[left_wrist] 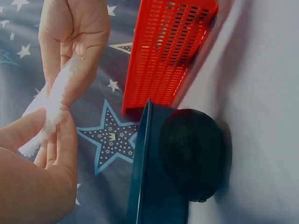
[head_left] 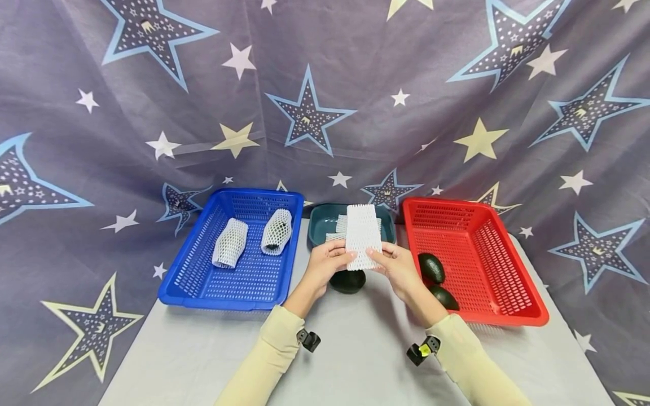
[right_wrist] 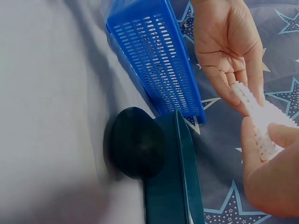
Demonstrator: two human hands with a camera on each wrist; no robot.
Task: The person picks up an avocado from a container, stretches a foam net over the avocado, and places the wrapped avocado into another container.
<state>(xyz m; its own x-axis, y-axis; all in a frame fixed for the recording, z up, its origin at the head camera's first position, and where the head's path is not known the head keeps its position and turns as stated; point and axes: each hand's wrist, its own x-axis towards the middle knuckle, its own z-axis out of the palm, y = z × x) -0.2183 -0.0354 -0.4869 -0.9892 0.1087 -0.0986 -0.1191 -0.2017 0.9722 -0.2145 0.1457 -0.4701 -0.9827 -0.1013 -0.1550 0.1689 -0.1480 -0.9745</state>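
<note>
Both hands hold a flat white foam net sleeve (head_left: 363, 235) up over the table. My left hand (head_left: 325, 264) pinches its left edge and my right hand (head_left: 399, 267) its right edge, thumbs on the near face. In the left wrist view the sleeve (left_wrist: 54, 100) is seen edge-on between the fingers. Below the hands a dark green avocado (head_left: 347, 282) lies on the table against the near side of a teal bin (head_left: 318, 217); the right wrist view shows this avocado (right_wrist: 138, 143) too. More white foam sleeves (head_left: 341, 224) lie in the bin, partly covered by the held one.
At the left, a blue basket (head_left: 225, 304) contains two net-wrapped items (head_left: 231, 243); dark green shows through one net. To the right, a red basket (head_left: 508, 265) contains two bare avocados (head_left: 431, 268), partly hidden by its near-left wall. A starry cloth (head_left: 315, 175) hangs behind.
</note>
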